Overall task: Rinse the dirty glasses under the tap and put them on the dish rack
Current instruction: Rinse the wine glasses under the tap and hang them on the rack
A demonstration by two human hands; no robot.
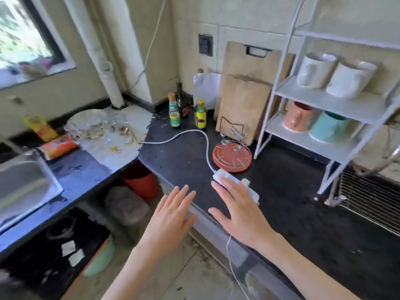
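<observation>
Both hands reach forward, palms down, fingers straight and spread, holding nothing. The left hand hangs past the front edge of the dark counter, over the floor. The right hand is over the counter near that edge, its fingertips covering part of a white power strip; whether they touch it cannot be told.

The dirty glasses stand clustered on the pale, stained patch of countertop in the far left corner, near one white pipe. They are clear and blurred, so their number, and whether each stands upright or lies over, cannot be told. One steel sink sits at the left edge.

One white dish rack stands along the counter's right back edge. It holds four mugs: two white mugs on the upper shelf, one pink mug and one teal mug on the lower.

Two wooden cutting boards lean upright against the back wall. Three bottles stand in the back corner. One red round tray with a wire frame lies flat beside the strip's cord.
</observation>
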